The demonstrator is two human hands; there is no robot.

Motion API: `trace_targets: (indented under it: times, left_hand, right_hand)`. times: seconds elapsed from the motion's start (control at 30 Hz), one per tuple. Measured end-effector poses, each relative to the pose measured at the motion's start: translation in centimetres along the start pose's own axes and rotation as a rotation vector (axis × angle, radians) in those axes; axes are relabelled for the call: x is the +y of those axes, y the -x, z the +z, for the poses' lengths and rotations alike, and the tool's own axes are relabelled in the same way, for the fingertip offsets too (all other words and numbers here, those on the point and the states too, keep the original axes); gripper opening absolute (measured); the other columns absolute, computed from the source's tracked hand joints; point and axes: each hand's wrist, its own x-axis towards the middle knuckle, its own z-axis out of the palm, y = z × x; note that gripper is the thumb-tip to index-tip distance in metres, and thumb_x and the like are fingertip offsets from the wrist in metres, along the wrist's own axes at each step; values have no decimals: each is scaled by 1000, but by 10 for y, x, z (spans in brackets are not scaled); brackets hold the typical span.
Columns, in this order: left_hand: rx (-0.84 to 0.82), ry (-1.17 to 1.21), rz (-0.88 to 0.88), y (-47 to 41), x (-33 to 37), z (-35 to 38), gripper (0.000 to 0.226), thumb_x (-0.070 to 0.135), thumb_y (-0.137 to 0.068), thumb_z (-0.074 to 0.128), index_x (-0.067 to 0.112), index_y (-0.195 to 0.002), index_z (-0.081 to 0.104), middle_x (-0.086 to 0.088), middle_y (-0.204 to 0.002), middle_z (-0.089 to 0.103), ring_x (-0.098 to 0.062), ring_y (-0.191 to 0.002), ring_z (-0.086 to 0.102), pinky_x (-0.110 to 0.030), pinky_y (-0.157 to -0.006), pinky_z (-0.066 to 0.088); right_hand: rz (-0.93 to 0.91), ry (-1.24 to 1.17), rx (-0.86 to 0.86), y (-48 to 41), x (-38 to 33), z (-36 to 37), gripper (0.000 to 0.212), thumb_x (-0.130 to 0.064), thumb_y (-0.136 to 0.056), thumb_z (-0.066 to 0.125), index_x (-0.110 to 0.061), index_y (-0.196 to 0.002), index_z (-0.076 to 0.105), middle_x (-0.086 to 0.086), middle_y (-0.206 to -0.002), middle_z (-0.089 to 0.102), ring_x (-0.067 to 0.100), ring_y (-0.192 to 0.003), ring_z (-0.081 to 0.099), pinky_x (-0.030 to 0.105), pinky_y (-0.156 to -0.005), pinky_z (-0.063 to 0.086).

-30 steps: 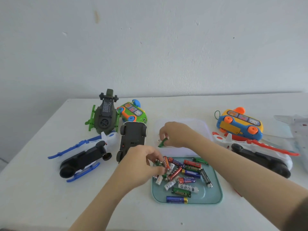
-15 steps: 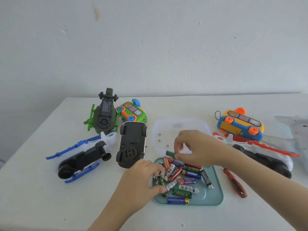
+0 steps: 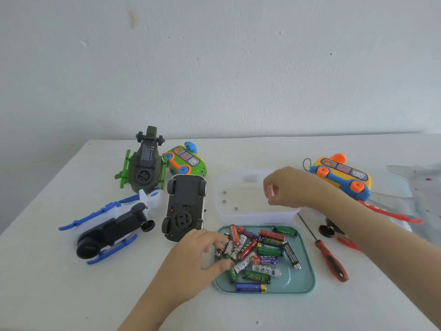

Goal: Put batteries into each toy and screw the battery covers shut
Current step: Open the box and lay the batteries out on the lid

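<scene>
A teal tray [image 3: 308, 271] near the table's front holds several AA batteries [image 3: 265, 249]. My left hand [image 3: 200, 256] reaches into the tray's left side, its fingers and thumb curled round a few of the batteries there. My right hand [image 3: 286, 187] hovers over a clear plastic box [image 3: 253, 217]; its fingers are curled and nothing shows in them. A white car [image 3: 185, 209] lies upside down just left of the tray. A red-handled screwdriver [image 3: 331, 261] lies right of the tray.
On the left lie a green helicopter [image 3: 143, 168], a green bus [image 3: 186, 161] and a blue-white helicopter [image 3: 112, 225]. An orange-blue bus [image 3: 341, 174], a red-white helicopter [image 3: 391, 213] partly behind my right arm, and a white plane [image 3: 420, 177] are on the right. Three small round pieces [image 3: 224, 201] lie in the clear box.
My right hand let go of the green battery over the tray and moved back up over the clear box. My left hand stayed at the tray's left side among the batteries.
</scene>
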Motion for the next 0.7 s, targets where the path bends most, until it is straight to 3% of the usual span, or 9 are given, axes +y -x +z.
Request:
trace_targets:
  times: [0.1, 0.2, 0.37, 0.5, 0.6, 0.7]
  left_hand:
    - [76, 27, -23, -2, -1, -8, 23, 50, -83, 67, 50, -103, 56, 33, -114, 50, -3, -101, 48, -5, -77, 34]
    - [122, 31, -23, -3, -1, -15, 20, 48, -81, 57, 53, -100, 53, 33, -111, 51, -4, -99, 49, -7, -75, 36]
    - [166, 59, -48, -1, -6, -15, 28, 26, -90, 68, 48, -103, 58, 23, -91, 62, -1, -93, 52, -9, -71, 37]
    - [175, 53, -62, 0, -4, -15, 26, 23, -90, 66, 42, -107, 59, 22, -90, 62, 2, -96, 51, -6, -71, 38]
    - [206, 70, -63, -1, -5, -15, 27, 19, -89, 68, 39, -106, 61, 22, -88, 63, 2, -95, 51, -5, -72, 39]
    - [256, 93, -53, -2, -6, -17, 29, 16, -88, 70, 40, -103, 63, 23, -84, 64, 1, -90, 54, -5, -71, 39]
  right_hand:
    - [38, 145, -200, -12, -4, 3, 16, -27, -87, 63, -18, -100, 65, -10, -90, 54, 13, -85, 47, 25, -71, 38]
    - [28, 205, -251, -19, -6, 7, 13, -25, -89, 60, -17, -99, 63, -3, -103, 59, 15, -86, 49, 26, -71, 39]
    - [33, 147, -201, -24, -2, 8, 22, -32, -89, 60, -16, -103, 63, -4, -102, 59, 16, -88, 51, 26, -72, 39]
    - [21, 204, -196, -25, 3, 16, 17, -25, -89, 59, -17, -103, 62, -6, -97, 53, 14, -85, 48, 22, -65, 35]
    - [19, 148, -99, -28, 8, 19, 21, -31, -89, 57, -12, -94, 65, -1, -100, 64, 15, -81, 52, 24, -65, 39]
    - [-26, -51, 62, -20, 6, 11, 25, -35, -90, 57, -12, -90, 66, -3, -89, 64, 10, -72, 50, 21, -59, 37]
